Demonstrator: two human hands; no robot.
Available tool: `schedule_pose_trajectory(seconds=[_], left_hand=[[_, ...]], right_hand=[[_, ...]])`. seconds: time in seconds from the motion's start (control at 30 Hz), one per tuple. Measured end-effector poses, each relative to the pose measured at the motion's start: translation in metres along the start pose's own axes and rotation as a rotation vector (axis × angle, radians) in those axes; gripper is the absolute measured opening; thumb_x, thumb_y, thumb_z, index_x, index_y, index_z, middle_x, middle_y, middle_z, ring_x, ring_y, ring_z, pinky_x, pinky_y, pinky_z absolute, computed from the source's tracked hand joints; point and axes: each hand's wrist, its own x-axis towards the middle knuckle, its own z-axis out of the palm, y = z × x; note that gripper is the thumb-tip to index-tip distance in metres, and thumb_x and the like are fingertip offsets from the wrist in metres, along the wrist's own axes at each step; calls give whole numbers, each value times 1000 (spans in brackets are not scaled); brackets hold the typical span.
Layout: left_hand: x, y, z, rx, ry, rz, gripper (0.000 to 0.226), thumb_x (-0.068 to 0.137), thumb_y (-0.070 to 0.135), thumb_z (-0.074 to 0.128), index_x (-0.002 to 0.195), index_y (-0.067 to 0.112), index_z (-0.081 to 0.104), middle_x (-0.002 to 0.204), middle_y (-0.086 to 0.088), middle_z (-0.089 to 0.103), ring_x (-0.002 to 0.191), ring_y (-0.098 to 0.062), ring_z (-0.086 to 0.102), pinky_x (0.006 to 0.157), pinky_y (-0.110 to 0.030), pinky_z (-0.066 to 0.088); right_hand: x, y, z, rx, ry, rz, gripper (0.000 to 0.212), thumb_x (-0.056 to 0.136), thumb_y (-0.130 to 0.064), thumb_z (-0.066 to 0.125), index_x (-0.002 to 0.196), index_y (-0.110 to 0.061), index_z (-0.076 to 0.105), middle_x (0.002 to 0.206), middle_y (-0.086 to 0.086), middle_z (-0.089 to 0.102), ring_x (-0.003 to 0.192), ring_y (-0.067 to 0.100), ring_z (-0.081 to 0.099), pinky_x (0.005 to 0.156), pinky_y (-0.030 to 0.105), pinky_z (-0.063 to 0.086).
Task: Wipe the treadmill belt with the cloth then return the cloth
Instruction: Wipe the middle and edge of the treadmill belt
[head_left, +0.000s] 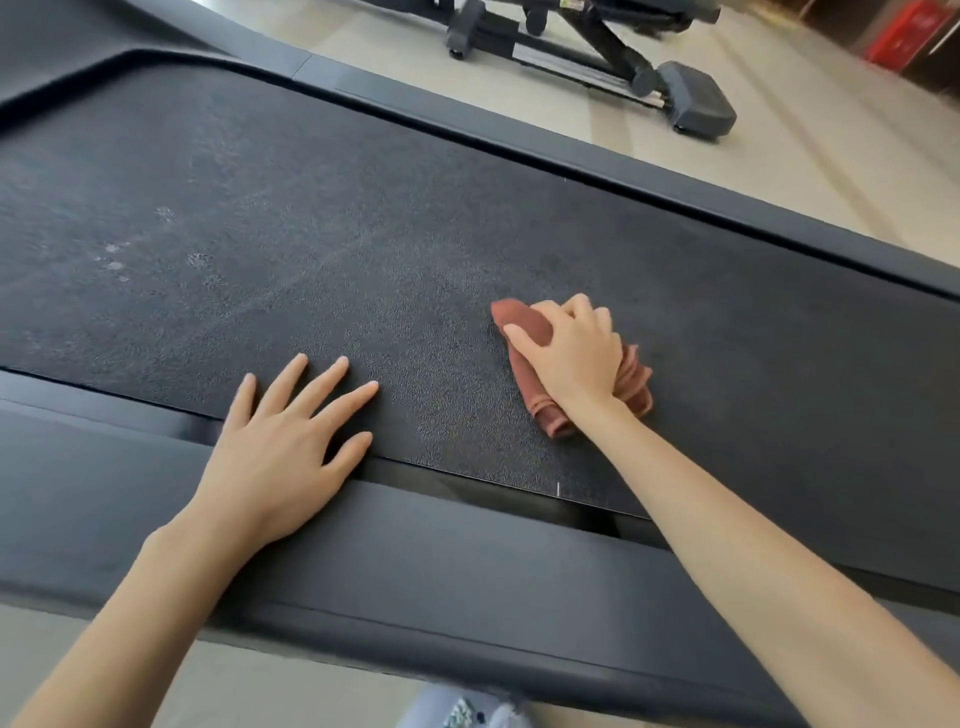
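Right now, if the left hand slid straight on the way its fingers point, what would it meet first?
Bare belt lies ahead of the left hand. It probably passes left of the cloth under the right hand and first meets the far side rail, though the gap to the cloth looks narrow.

The treadmill belt (322, 218) was a matt black rubbery sheet with a fine pebbled grain, dulled in patches by pale dusty marks. Its side rails (441, 561) looked like smooth dark grey plastic with a faint sheen. The rust-red cloth (524, 325) was soft woven fabric, folded thick, and the floor (810, 171) was smooth, pale and lightly glossy.
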Motion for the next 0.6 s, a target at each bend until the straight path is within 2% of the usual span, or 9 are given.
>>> schedule_pose_trajectory(seconds=[0.07,0.13,0.17,0.23,0.3,0.37,0.43,0.5,0.6], left_hand=[[16,4,2,-10,-3,19,76,72,64,-5,143,47,18,155,14,11,144,-19,2,116,-47,2],[28,9,2,-25,-8,31,76,73,64,-3,143,46,21,155,12,12,144,-21,3,115,-48,1],[33,11,3,-28,-14,31,75,73,64,-2,142,46,22,155,12,13,144,-22,3,115,-48,1],[39,13,3,-38,-12,32,72,76,64,3,142,45,26,154,11,17,144,-23,7,115,-50,3],[40,15,3,-45,-7,31,67,80,62,10,140,43,32,152,10,24,143,-25,13,115,-51,7],[39,16,2,-44,-10,18,62,82,60,13,139,43,34,151,11,27,143,-24,16,115,-50,8],[38,15,3,-36,1,20,62,82,62,9,140,47,27,152,15,20,144,-21,12,116,-46,4],[38,10,1,-23,17,34,61,81,64,3,139,50,17,151,20,11,144,-16,4,116,-41,0],[35,-6,-5,-15,27,5,63,81,68,-1,139,50,17,151,20,13,143,-14,5,116,-40,4]], right_hand=[[-9,7,-4,44,13,-184,40,83,-58,54,113,-33,62,103,0,54,96,25,47,75,34,39],[-21,44,-13,69,4,-302,41,82,-58,52,113,-34,63,98,-3,55,91,22,49,71,32,39],[-21,65,-16,63,-3,-293,42,83,-59,51,114,-33,63,98,-3,55,91,22,50,71,33,41],[-2,95,-13,16,-1,-156,43,85,-57,52,115,-30,63,100,-1,56,94,24,50,74,37,43],[39,94,1,-43,15,-19,44,89,-56,46,118,-27,62,107,4,57,100,29,50,78,39,41],[83,65,21,-72,6,46,48,92,-57,38,121,-25,59,116,9,55,106,32,48,83,42,41],[114,18,37,-65,-22,36,51,93,-59,34,122,-25,57,121,10,52,109,34,45,86,44,39],[117,-38,50,-31,-31,-109,50,93,-60,35,120,-25,58,119,8,50,107,32,45,84,42,39],[73,-103,45,54,-29,-415,45,89,-62,39,110,-29,61,107,3,51,96,27,45,74,37,36]])
